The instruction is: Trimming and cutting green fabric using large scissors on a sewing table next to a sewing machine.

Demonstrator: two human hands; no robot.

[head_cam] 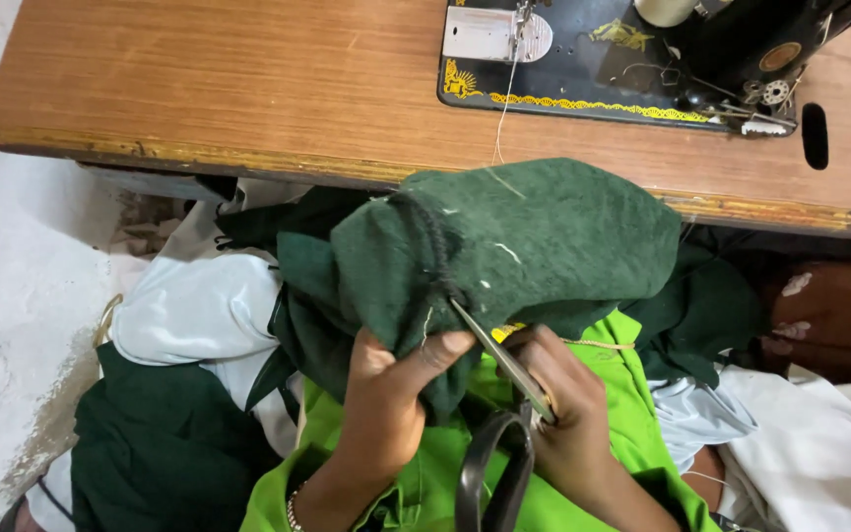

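Dark green cloth (534,232), thick and felt-like, bunching in a mound over the lap, just below the table edge; specks of white thread clinging to its surface. Left hand (386,394) clenching a fold of it from beneath, thumb pressing on the front. Scissors (499,414) pointing up and left, blades nearly together, tips meeting the dark seam at the fold just above that thumb. Right hand (568,414) gripping the scissors near the pivot, fingers curling round the metal; black loop handles hanging down toward the bottom edge of the view. Bright green garment (445,473) lying under both hands. White fabric (199,310) spreading to the left, more dark green cloth (150,443) piling below it. White cloth (819,453) also lying at lower right, brown flowered fabric (839,305) sitting beyond it. Wooden table (248,89) running across the top. Black sewing machine (622,59) with gold ornament resting on it at upper right, white thread (500,118) trailing down from its needle toward the cloth. Pale floor (12,276) showing at far left.
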